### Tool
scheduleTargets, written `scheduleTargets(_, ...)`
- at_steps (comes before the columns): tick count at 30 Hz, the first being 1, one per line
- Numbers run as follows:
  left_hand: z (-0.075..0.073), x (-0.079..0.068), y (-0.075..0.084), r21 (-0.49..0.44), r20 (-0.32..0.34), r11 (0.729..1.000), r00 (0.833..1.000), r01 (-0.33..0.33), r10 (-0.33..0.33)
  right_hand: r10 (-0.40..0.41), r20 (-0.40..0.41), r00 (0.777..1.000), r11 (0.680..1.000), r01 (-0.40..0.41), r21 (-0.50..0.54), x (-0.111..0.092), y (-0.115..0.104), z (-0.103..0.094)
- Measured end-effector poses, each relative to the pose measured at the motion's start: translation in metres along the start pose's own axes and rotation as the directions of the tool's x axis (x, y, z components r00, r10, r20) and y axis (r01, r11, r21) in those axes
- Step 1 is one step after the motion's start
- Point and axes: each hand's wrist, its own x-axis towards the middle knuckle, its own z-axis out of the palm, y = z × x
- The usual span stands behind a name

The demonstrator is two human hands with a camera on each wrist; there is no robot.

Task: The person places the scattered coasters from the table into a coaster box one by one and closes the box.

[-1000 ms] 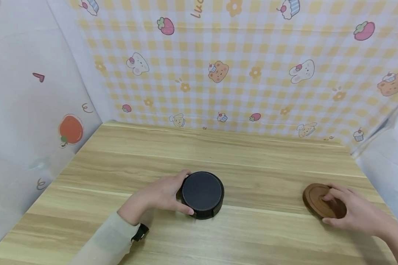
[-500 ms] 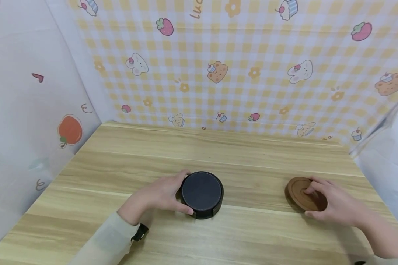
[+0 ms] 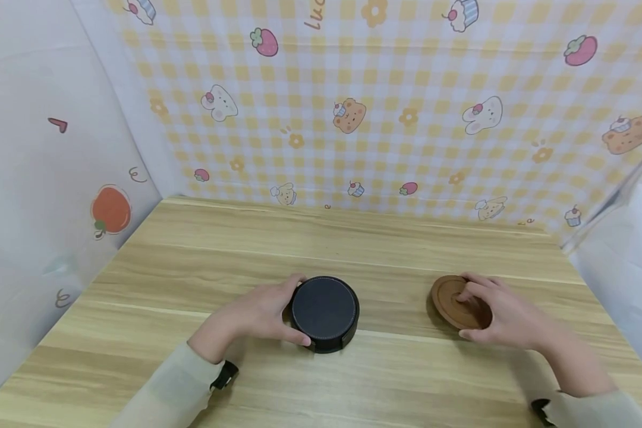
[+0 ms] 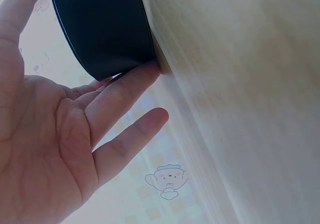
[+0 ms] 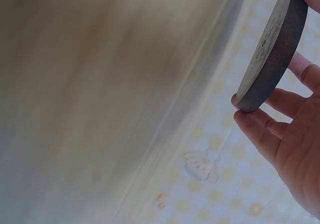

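Left of the table's middle stands a round black coaster holder (image 3: 329, 346) with a stitched black coaster (image 3: 323, 308) lying on top. My left hand (image 3: 262, 312) grips the holder from its left side, thumb at the front and fingers round the back. In the left wrist view the holder's smooth black wall (image 4: 102, 29) sits between thumb and fingers, with the little finger off it. To the right, my right hand (image 3: 505, 312) holds a brown wooden coaster (image 3: 448, 302) by its edge, tilted above the table. The right wrist view shows its paler underside and dark rim (image 5: 277, 59).
Both hands work over a light wood-grain table (image 3: 235, 238). A yellow checked cloth (image 3: 321, 160) with cartoon prints hangs behind it, and white sheets (image 3: 37, 178) close off the left and right sides. Black straps circle both wrists.
My right hand has carried the wooden coaster leftward and slightly away from me, closer to the holder. The left hand and the holder have stayed in place.
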Motion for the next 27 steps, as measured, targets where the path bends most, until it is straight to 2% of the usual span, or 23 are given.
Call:
scheduleTargets(8,0.000,0.001,0.000,0.001,-0.001,1.000,1.000,0.000,0.000,-0.011,0.028,1.000,1.000,0.011,0.019,0.018,-0.023,0.000)
scheduleTargets(16,0.000,0.001,0.000,0.001,-0.005,1.000,1.000,-0.017,0.017,-0.076,0.019,0.997,0.997,0.075,0.036,0.037,-0.041,0.010)
scheduleTargets(27,0.000,0.000,0.000,-0.006,-0.012,1.000,1.000,-0.016,0.016,-0.137,0.012,0.990,0.983,0.135,0.123,0.060,-0.070,0.021)
